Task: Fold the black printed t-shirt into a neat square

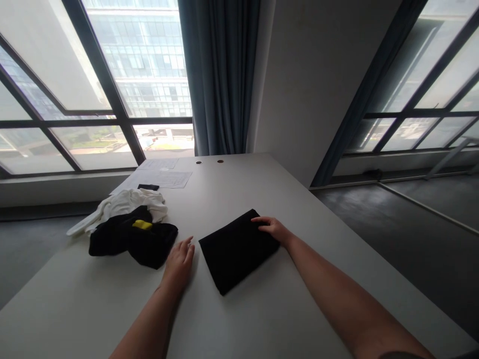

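A black garment (235,252), folded into a flat rectangle, lies on the white table (262,319) in front of me. My right hand (274,228) rests on its far right corner, fingers laid flat on the cloth. My left hand (180,259) lies flat on the bare table just left of the folded garment, fingers stretched out and holding nothing. Left of that hand sits a loose heap of clothes: a crumpled black garment (130,242) with a yellow patch (142,225), and a white garment (123,204) behind it.
Sheets of paper (164,177) and a small dark object (148,187) lie at the table's far left. Two round cable holes (209,161) sit near the far edge. Windows, a grey-blue curtain (220,75) and a wall stand behind. The table's right edge drops to a dark floor (411,224).
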Demonstrator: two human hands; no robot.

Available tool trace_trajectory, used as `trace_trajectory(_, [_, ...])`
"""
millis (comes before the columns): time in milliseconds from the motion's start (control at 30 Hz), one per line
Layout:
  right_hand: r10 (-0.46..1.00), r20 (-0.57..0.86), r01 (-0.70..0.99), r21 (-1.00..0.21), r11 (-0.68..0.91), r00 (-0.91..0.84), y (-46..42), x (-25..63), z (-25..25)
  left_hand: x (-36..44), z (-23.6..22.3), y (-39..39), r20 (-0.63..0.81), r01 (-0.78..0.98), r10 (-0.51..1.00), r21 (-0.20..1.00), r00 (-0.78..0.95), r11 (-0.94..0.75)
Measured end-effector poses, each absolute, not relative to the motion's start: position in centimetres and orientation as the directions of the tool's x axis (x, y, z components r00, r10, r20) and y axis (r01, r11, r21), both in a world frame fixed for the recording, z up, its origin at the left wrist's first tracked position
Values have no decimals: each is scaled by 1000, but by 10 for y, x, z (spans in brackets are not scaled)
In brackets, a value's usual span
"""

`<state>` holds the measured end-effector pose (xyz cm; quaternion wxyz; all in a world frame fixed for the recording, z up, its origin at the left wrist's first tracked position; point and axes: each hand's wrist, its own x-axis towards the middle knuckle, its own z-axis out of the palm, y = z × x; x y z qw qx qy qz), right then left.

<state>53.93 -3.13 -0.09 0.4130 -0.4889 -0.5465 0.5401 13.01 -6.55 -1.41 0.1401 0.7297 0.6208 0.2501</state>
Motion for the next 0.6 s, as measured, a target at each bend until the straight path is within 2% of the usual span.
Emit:
trace_trajectory(133, [999, -50, 144, -988, -50, 6, 31, 580, -5, 138, -17, -66, 191, 893, 976, 414, 104, -176])
trace_trajectory(200, [964, 7, 193, -980, -46, 265, 62, 599, -11, 144, -14, -65, 182, 908, 977, 381, 113, -176])
trace_trajectory(267, [811, 109, 286, -955, -74, 575, 92, 618, -19, 147, -11, -63, 168, 912, 980, 375, 110, -167])
trace_trajectory(333, [676, 158, 322, -939, -123, 719, 118, 638, -27, 148, -9, -59, 147, 915, 984, 373, 102, -151])
trace_trajectory(467, [535, 164, 332, -913, -236, 829, 154, 676, -41, 148, -5, -55, 114, 925, 990, 361, 85, -121])
trace_trajectory(600, [490, 195, 373, -880, -295, 849, 171, 706, -48, 148, -4, -54, 101, 925, 991, 361, 87, -117])
